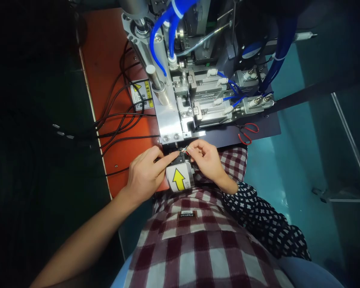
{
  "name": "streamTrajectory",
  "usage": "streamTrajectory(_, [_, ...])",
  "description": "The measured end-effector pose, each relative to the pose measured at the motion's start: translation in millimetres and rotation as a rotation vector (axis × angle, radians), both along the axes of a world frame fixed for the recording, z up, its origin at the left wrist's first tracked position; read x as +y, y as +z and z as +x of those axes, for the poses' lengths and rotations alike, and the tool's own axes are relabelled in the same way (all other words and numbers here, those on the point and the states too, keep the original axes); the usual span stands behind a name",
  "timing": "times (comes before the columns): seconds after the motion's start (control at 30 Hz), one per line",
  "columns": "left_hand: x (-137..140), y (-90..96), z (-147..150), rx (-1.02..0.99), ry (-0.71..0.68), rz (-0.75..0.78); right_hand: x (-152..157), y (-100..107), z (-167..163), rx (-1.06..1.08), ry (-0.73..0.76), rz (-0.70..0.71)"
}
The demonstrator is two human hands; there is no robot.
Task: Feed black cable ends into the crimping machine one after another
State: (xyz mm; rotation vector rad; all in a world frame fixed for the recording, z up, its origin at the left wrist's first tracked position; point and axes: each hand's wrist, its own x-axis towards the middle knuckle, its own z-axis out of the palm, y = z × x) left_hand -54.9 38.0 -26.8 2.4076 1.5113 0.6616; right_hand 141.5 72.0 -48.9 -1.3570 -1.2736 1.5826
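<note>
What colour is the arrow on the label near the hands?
Yellow, with a black outline, on a white label. The head view shows it.

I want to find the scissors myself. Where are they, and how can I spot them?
Start at the big metal machine with blue hoses. Follow its dark base plate to the front edge, beyond the right hand. The scissors lie there, the only thing with red loop handles.

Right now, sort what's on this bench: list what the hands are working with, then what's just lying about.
In hand:
- thin coloured wires, pinched between left hand and right hand
- metal machine, at whose front edge the wires are held
- yellow-arrow label block, just below the hands

Lying about:
- red-handled scissors
- black cables on the orange mat
- blue air hoses
</note>
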Motion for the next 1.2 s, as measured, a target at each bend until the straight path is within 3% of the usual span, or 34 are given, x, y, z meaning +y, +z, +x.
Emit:
streamTrajectory(0.33, [1.1,2.2,2.2,0.075,0.001,0.028,-0.3,-3.4,0.0,-0.005,0.004,0.03])
streamTrajectory(0.6, [1.6,5.4,5.3,0.179,0.003,0.083,1.3,0.5,-2.0,0.071,-0.011,-0.098])
streamTrajectory(0.8, [2.7,7.7,5.5,0.208,-0.012,0.084,2.1,5.2,-2.3,-0.023,-0.017,-0.092])
streamTrajectory(0.97, [3.1,8.2,5.0,0.223,-0.032,0.09,5.4,2.5,-0.7,0.062,0.022,-0.194])
streamTrajectory(1.2, [3.6,6.3,4.5,0.187,-0.037,0.07,5.4,-1.7,0.5,0.078,0.017,-0.162])
